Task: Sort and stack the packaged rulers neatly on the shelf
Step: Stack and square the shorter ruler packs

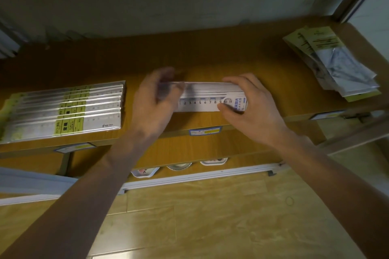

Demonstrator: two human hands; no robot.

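Nearest, both forearms reach up to the shelf (210, 57), where the left hand (154, 99) and right hand (249, 101) bracket a stack of white packaged rulers (207, 99) lying flat near the front edge, long axis running left to right. The left fingers curl round the blurred left end and the right fingers pinch the right end, so squaring likely needs inward pressure along that axis. Farther left lies a fanned green-labelled ruler stack (69, 111), printed scale upward
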